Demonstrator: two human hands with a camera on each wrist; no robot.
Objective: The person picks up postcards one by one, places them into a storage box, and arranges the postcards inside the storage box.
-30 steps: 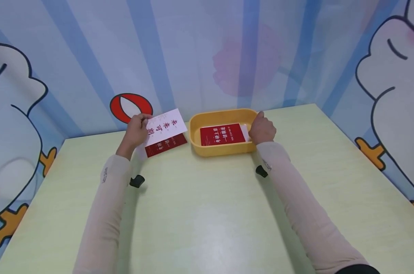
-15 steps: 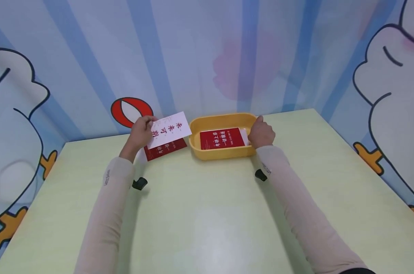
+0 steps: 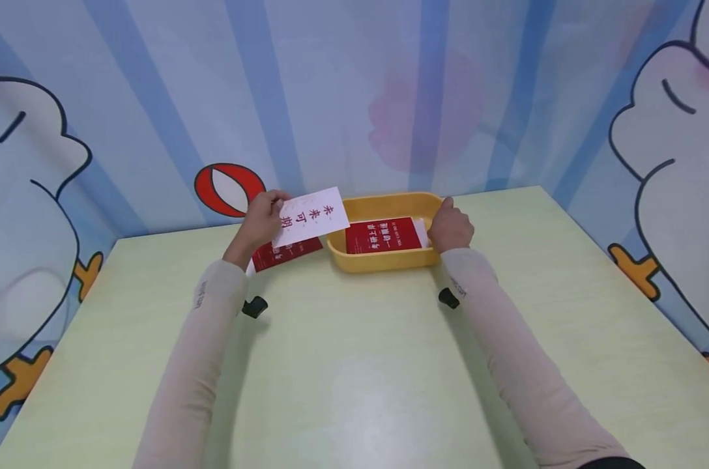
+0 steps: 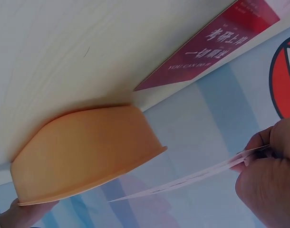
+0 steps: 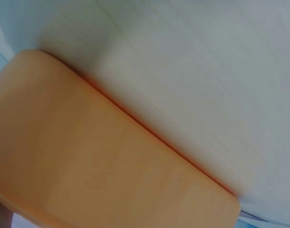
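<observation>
My left hand (image 3: 262,221) pinches a white card (image 3: 313,216) with red characters by its left end, thumb and fingers at the edge. The card is raised, and its right end overlaps the left rim of a yellow plastic basin (image 3: 384,262). In the left wrist view the card (image 4: 183,179) appears nearly edge-on, above the height of the basin's rim. Gripping the basin's right end is my right hand (image 3: 450,227). Inside the basin lies a red card (image 3: 384,236) with white characters, a pale piece showing at its right end. The right wrist view is mostly filled by the basin's side wall (image 5: 102,156).
Another red card (image 3: 287,253) lies on the pale table (image 3: 354,365) left of the basin, partly covered by the raised white card. A blue striped backdrop (image 3: 343,98) with cartoon figures stands right behind the table's back edge.
My left hand has carried the white card rightward, from above the red card on the table to over the basin's left rim. The right hand stays at the basin's right end.
</observation>
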